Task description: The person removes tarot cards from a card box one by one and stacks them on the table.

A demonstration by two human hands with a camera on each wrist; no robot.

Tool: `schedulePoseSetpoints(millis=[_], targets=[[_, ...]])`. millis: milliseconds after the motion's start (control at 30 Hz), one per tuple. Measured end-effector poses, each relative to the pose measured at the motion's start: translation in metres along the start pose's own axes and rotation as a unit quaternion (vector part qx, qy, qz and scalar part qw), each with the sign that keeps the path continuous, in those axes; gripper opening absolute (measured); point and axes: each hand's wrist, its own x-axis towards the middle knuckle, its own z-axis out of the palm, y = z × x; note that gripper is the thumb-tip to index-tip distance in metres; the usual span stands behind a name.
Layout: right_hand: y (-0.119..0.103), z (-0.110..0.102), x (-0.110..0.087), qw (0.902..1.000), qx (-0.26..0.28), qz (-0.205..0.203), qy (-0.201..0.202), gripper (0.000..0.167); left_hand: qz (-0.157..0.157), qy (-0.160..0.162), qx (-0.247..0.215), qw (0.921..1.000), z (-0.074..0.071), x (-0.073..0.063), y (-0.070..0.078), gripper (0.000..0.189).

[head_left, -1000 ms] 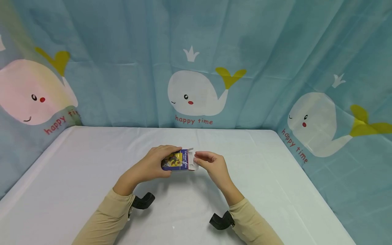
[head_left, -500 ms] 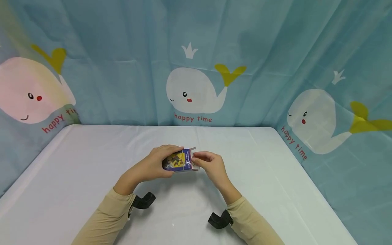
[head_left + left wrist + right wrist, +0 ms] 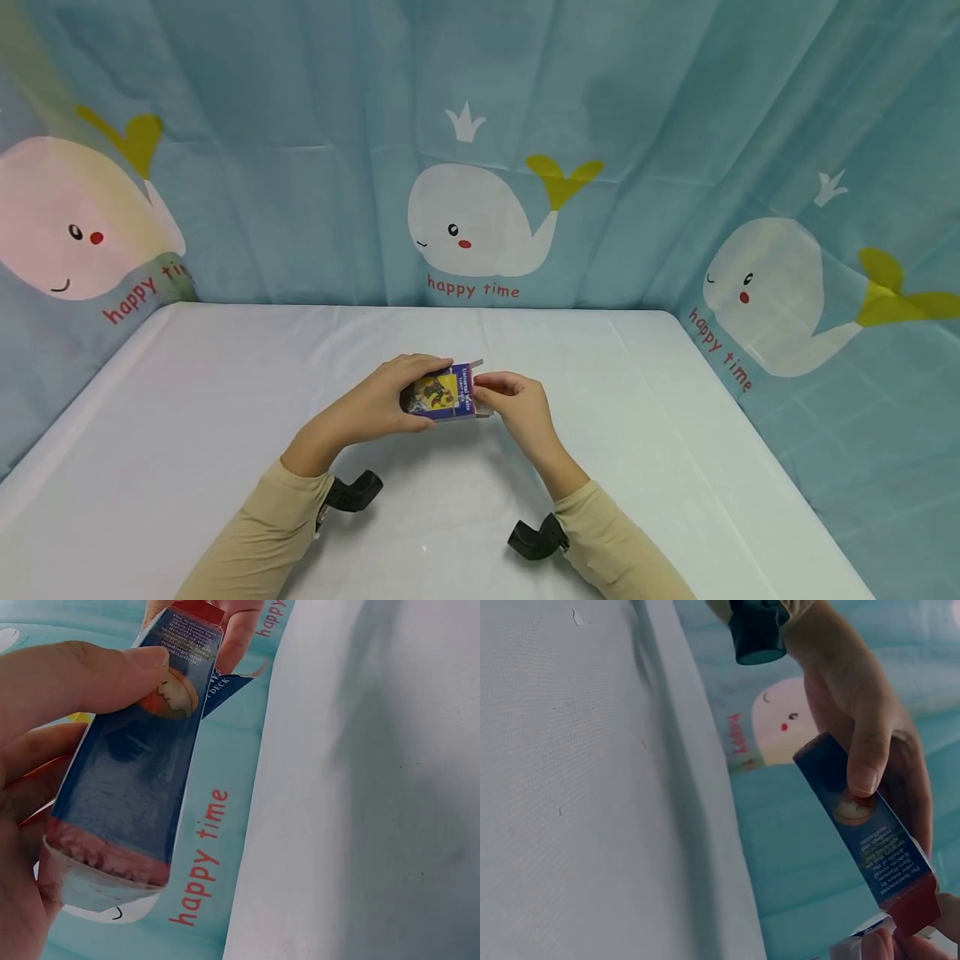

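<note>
Gripping box lettered "Universal Waite": left hand. Right hand at its end, hold unclear. Curtain printed "happy time".

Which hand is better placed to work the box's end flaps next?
Probably the right hand: it is right at the end flaps, while the left hand is occupied gripping the box.

Left sleeve: plain beige, is creasing along its length. Right sleeve: matching beige, is creasing likewise. Left wrist fitting: black, elbow-shaped, is jutting inward. Right wrist fitting: matching black, is jutting likewise.
</note>
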Motion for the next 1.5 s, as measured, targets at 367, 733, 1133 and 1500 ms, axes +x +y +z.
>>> schedulePoseSetpoints(millis=[367, 733, 1133, 1500], targets=[[0.003, 0.003, 0.001, 0.9997, 0.011, 0.021, 0.005, 0.019, 0.002, 0.0, -0.002, 1.0, 0.0, -0.001, 0.001, 0.077], [0.0, -0.001, 0.001, 0.9996, -0.008, 0.027, 0.009, 0.022, -0.005, 0.006, 0.001, 1.0, -0.002, -0.002, 0.004, 0.078], [-0.002, -0.011, 0.004, 0.9992, 0.014, 0.037, 0.001, 0.022, -0.018, 0.004, 0.008, 0.9998, -0.008, -0.003, 0.005, 0.079], [-0.005, -0.016, 0.006, 0.998, 0.04, 0.047, -0.011, 0.021, -0.029, 0.008, 0.006, 0.9995, -0.013, -0.005, 0.004, 0.08]])
